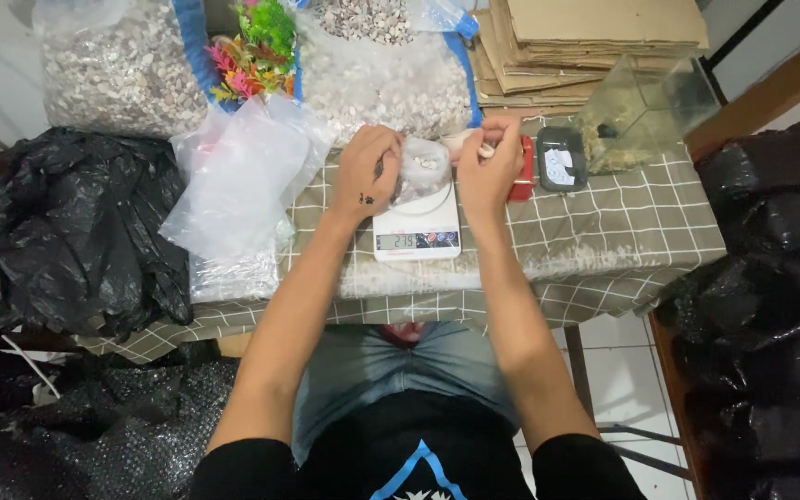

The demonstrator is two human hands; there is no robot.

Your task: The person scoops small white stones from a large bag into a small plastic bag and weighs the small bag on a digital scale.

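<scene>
On the scale (417, 225), dead centre of the table, sits your small clear bag (421, 168) of pale shells, and that's the thing to keep your eyes on. Your left hand (366, 171) has its fingers curled and pinching the bag's left edge, holding the mouth open. Your right hand (490, 162) is bunched up just beside the right edge, fingertips pressed together on what looks like a few shells, though it's too small here to swear to that.

Tips for doing this bit well: drop pieces in one or two at a time, and take your weight off the bag before you trust the display, since a hand pulling or resting on it will throw the reading off. Keep the bag upright and centred on the platform so it doesn't slump over the readout.

Just beside the scale on the right there's a red thing (524, 169) and a dark tray (562, 158). Behind are big sacks of shells (386, 79), plastic plants (256, 46) and stacked cardboard (594, 42). Spare clear bags (238, 181) lie to your left, and black bin bags (71, 227) crowd both ends of the checked cloth (622, 227).
</scene>
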